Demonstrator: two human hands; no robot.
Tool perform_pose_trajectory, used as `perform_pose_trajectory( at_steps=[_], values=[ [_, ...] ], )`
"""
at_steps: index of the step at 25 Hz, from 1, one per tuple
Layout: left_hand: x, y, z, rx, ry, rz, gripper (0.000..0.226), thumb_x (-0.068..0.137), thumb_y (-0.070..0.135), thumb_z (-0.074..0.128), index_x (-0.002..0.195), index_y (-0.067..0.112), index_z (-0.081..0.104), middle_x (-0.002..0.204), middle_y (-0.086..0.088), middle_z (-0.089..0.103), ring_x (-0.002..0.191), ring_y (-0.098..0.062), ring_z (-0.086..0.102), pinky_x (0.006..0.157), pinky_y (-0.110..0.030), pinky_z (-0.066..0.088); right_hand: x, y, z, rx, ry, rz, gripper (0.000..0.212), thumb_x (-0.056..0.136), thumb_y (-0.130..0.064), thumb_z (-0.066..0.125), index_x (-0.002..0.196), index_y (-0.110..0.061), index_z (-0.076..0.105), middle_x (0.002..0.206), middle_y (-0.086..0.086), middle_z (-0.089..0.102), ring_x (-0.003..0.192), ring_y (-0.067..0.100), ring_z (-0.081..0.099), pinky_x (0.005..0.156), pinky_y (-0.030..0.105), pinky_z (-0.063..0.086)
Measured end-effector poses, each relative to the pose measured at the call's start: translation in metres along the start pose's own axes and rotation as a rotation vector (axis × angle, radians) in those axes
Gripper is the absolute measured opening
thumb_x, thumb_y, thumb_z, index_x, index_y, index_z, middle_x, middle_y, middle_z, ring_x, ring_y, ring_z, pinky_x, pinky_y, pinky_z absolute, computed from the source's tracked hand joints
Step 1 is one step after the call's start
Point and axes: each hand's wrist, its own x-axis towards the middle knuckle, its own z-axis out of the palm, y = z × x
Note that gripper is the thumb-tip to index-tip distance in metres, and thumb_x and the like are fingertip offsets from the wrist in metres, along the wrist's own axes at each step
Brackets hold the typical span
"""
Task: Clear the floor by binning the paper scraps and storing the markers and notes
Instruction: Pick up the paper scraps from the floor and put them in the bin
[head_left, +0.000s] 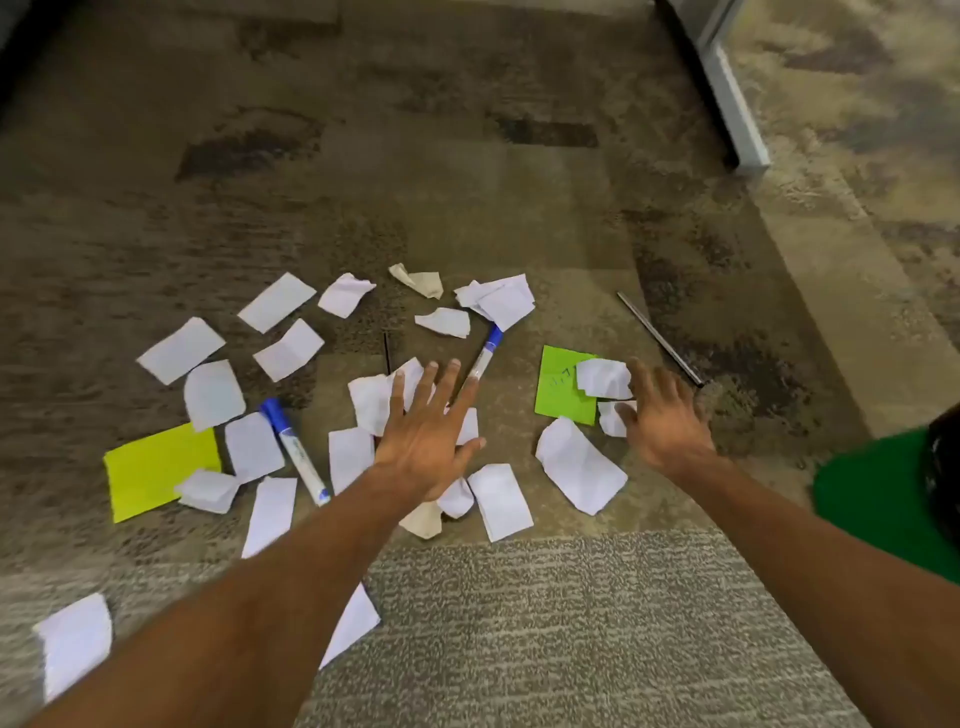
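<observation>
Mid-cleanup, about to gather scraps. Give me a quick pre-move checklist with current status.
1. Hands free: ok; left hand and right hand are open, holding nothing.
2. Scraps reachable: ok; white scraps lie under the left hand.
3. Marker clear of sweep: not ok; upper marker lies right beside the left hand.
4. Note uncovered: not ok; a crumpled scrap lies on the green note.
5. Drop-off spotted: cannot tell; only a cropped green object at the right edge.

White paper scraps (579, 465) all over mottled brown-and-tan carpet (415, 156). Yellow note (150, 467) at eight o'clock, lime-green note (558, 389) at three. White markers (296, 452) with blue caps. Pale grey streaked tile (571, 623) at six.
</observation>
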Motion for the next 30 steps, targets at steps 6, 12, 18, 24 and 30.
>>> perform_pose_trajectory(
  at_steps=[6,12,18,24,30],
  values=[
    [0.000,0.012,0.011,0.018,0.008,0.077,0.075,0.094,0.053,0.035,0.152,0.021,0.001,0.162,-0.002,-0.004,0.150,-0.024,-0.003,0.120,-0.050,0.000,0.010,0.004,0.016,0.117,-0.136,-0.046,0.083,0.088,-0.030,0.062,0.151,-0.013,0.011,0.155,0.014,0.023,0.142,0.033,0.024,0.117,0.042,0.024],
    [0.001,0.017,0.013,-0.072,-0.041,0.096,0.059,0.100,0.032,0.034,0.152,0.022,0.006,0.162,-0.001,-0.007,0.150,-0.022,-0.004,0.119,-0.038,0.023,0.001,0.009,0.012,0.116,-0.064,0.023,0.081,0.079,-0.013,0.071,0.147,-0.019,0.027,0.135,0.019,0.045,0.124,0.039,0.042,0.097,0.045,0.046],
    [-0.004,0.024,0.009,-0.116,0.086,0.113,0.032,0.096,0.007,0.041,0.125,0.006,0.054,0.160,-0.011,0.015,0.147,-0.025,0.022,0.095,-0.037,0.049,0.006,0.009,-0.009,0.274,-0.090,-0.048,0.029,0.086,-0.002,0.061,0.115,0.002,0.061,0.114,0.020,0.064,0.105,0.029,0.064,0.074,0.025,0.043],
    [0.004,0.001,-0.009,-0.161,0.237,0.153,0.066,0.069,-0.012,0.069,0.131,0.004,0.053,0.140,-0.014,0.053,0.122,-0.027,0.059,0.092,-0.036,0.053,0.044,-0.012,-0.019,0.194,-0.103,-0.158,0.040,0.078,-0.015,0.076,0.111,0.003,0.063,0.124,0.022,0.058,0.117,0.034,0.054,0.097,0.036,0.040],
    [0.031,-0.037,-0.004,0.181,0.022,0.022,0.093,0.082,0.012,0.067,0.151,0.017,0.004,0.162,-0.007,0.010,0.149,-0.025,0.008,0.120,-0.043,0.007,0.050,-0.019,-0.002,0.169,-0.055,-0.153,0.042,0.076,-0.007,0.074,0.114,-0.001,0.058,0.121,0.021,0.058,0.110,0.036,0.057,0.090,0.040,0.048]
  ],
)
